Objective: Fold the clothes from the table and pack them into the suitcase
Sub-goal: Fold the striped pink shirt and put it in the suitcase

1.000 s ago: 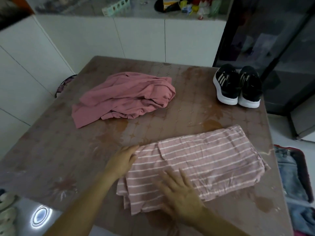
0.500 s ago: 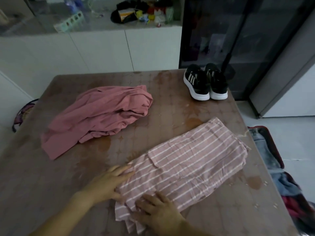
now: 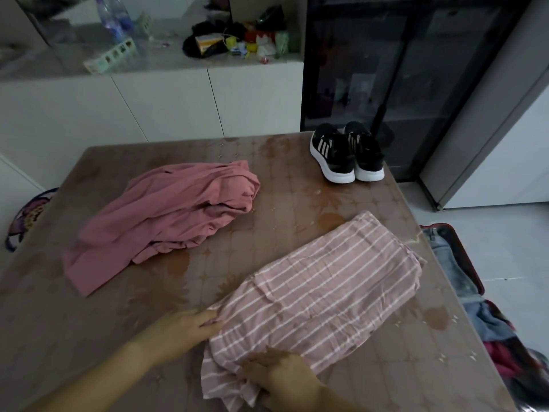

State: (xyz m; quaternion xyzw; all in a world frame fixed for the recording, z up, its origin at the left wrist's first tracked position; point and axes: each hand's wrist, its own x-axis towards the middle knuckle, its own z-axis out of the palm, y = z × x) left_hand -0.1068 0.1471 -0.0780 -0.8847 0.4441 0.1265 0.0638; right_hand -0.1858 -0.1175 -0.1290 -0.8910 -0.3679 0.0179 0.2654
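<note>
While the striped garment (image 3: 320, 289) is lying at five o'clock on the worktop (image 3: 267, 203), the right hand (image 3: 282, 379) is grasping its bunched near end with curled fingers, and the left hand (image 3: 181, 331) is resting straight fingers at its edge. It is looking soft and limp, so probably it is needing support under both ends.

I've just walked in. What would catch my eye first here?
A pink striped garment lies half folded on the near right of the table, the left hand at its edge and the right hand gripping its bunched corner. Behind it to the left sits a crumpled plain pink garment, and black sneakers stand at the far right corner.
</note>
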